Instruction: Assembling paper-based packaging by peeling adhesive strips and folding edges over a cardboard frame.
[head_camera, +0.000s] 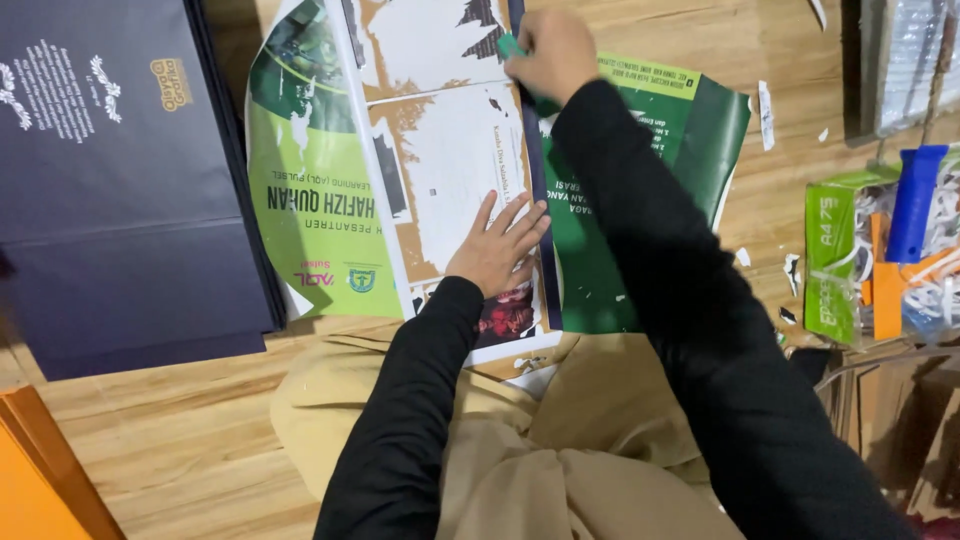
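My left hand presses flat, fingers spread, on the torn white sheet. My right hand, farther off, grips a green tool against the dark strip.

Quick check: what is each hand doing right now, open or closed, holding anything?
Left hand: open, fingers spread, pressed flat on the torn white sheet.
Right hand: closed in a grip on a small green tool at the dark strip.

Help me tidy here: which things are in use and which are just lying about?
In use: left hand flat on green-and-white printed cover sheet; right hand on dark blue spine strip.

Lying about: stack of black folders; orange boards; blue-handled tool; paper scraps.
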